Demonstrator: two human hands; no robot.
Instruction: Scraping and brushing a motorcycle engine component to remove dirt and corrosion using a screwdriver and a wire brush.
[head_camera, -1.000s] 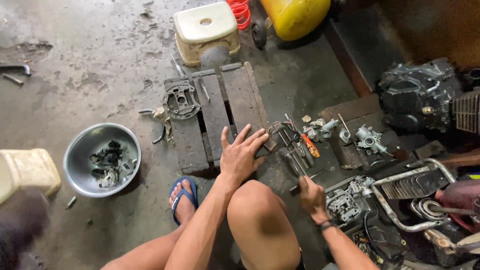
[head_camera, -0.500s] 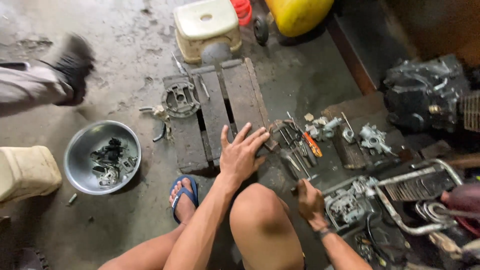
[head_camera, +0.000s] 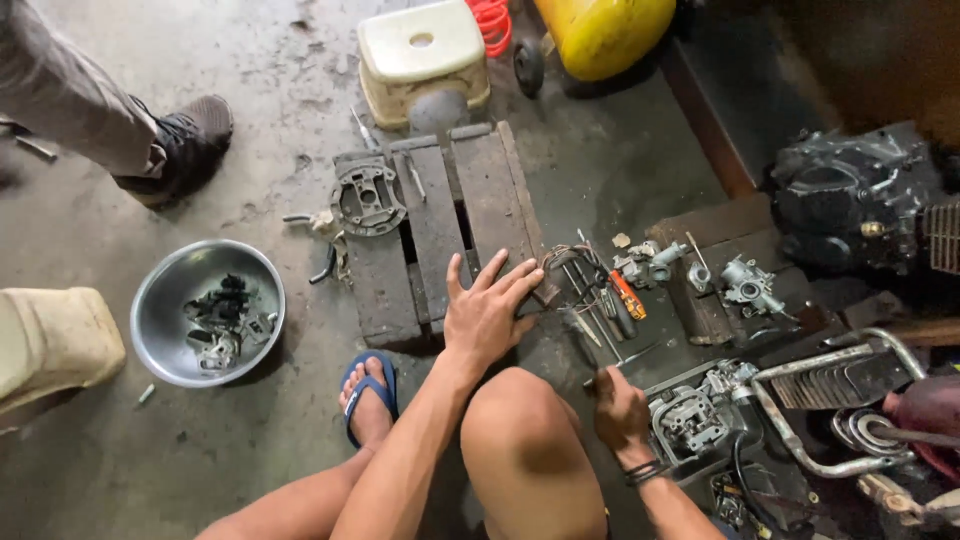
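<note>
Two hands divide the work: the left hand (head_camera: 487, 315) lies flat, fingers spread, on the wooden pallet (head_camera: 437, 230), while the right hand (head_camera: 618, 410), nearer the engine part (head_camera: 700, 415), is clamped on a slim tool (head_camera: 630, 357) angled up-right.

Right hand (head_camera: 620, 408) at 5 o'clock: closed on a thin metal tool (head_camera: 628, 360), but the knee (head_camera: 520, 420) hides part of the hand & the grip end; can't tell what kind of tool. Left hand (head_camera: 490, 312) lies spread flat on the wooden pallet (head_camera: 440, 230); whatever's under the palm is covered. Small parts in the steel bowl (head_camera: 165, 310) at 9 o'clock too small to tell apart. Another person's leg and shoe (head_camera: 180, 145) at 10 o'clock cut off by the left edge. Yellow tank (head_camera: 605, 35) at 12 cut by the top edge. Engine block (head_camera: 850, 205) at 2 o'clock sits in shadow, detail lost. Pale container (head_camera: 50, 345) at 9 cut by the left edge.
</note>
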